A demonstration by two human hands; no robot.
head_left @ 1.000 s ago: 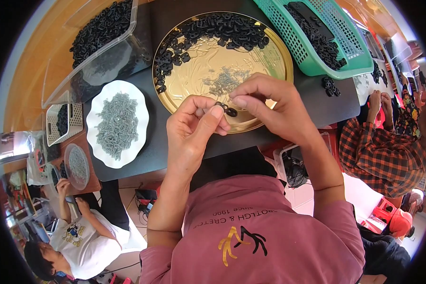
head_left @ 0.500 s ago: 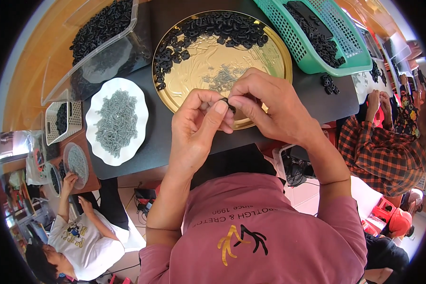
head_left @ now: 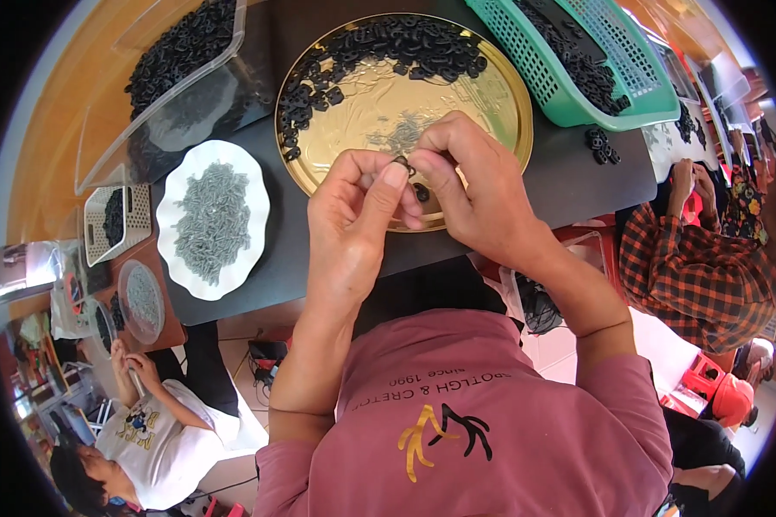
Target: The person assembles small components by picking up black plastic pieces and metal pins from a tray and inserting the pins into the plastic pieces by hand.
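Note:
Over the near part of a round gold tray, my two hands meet fingertip to fingertip. My left hand is closed, its thumb and forefinger pinching a small black part. From the other side my right hand pinches at the same spot; its fingertips partly cover what it grips. Just below the fingertips shows a black piece with a hole in it. Black looped parts line the tray's far and left side, and small grey pins lie scattered near its middle.
Left of the tray, a white scalloped plate bears a heap of grey pins. A clear bin of black parts stands at the far left, a green basket at the far right. Loose black parts lie beside it. Co-workers sit on both sides.
My fingertips have shifted slightly up and left, and the black piece below them now shows more plainly. The co-worker at left has drawn a hand back from a round container.

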